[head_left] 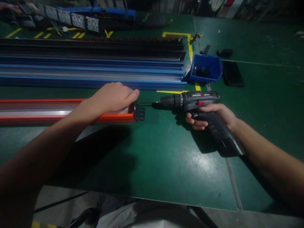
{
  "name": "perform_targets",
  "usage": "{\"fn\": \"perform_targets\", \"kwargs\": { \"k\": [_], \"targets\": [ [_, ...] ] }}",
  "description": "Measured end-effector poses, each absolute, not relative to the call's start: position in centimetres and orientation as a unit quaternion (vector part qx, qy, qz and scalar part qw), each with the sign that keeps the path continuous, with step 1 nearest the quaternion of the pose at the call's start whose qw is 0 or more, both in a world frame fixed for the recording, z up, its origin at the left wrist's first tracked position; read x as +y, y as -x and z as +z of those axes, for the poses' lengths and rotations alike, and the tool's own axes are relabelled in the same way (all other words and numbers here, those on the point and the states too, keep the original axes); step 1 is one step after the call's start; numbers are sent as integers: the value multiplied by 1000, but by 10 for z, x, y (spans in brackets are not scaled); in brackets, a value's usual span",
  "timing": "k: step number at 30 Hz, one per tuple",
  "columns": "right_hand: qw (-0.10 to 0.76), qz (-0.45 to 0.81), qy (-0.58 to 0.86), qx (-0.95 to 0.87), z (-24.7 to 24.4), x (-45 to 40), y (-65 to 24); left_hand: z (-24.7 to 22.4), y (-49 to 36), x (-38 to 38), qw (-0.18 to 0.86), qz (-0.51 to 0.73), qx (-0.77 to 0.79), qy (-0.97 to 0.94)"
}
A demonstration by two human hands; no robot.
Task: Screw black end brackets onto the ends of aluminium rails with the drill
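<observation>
- Because a thin bit (pixel 149 102) bridged the gap between the drill (pixel 201 98) and the orange rail's black end plate (pixel 136 111), a sideways tilt could have made its tip slip; whether the tip touched the plate could not be told.
- The thumb (pixel 134 95) of the left hand (pixel 112 97) was near that tip, so a slip might have nicked it.
- Too light a hold could have let the rail (pixel 116 118) twist or slide under a push.
- The rail lay on the table (pixel 166 171), nearer the person than the blue rails (pixel 163 85), its plated end facing the drill.
- The right hand (pixel 222 114) was wrapped round the drill's handle, its forearm reaching in from the lower right; the drill's body was roughly level.
- The left hand lay over the rail's end, its forearm slanting in from the lower left; with most fingers hidden, its grip could not be judged.
</observation>
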State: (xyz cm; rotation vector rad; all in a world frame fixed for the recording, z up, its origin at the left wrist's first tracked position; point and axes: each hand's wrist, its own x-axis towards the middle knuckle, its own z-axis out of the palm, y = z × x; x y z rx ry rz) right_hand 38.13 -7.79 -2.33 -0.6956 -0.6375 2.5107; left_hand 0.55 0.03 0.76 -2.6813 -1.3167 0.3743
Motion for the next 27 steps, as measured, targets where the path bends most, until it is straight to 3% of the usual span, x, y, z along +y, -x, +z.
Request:
{"fn": "perform_targets", "kwargs": {
  "k": [27],
  "targets": [
    [225,906,263,-241,-23,-77,-381,3,-2,4,77,117,-430,892]
  ]
}}
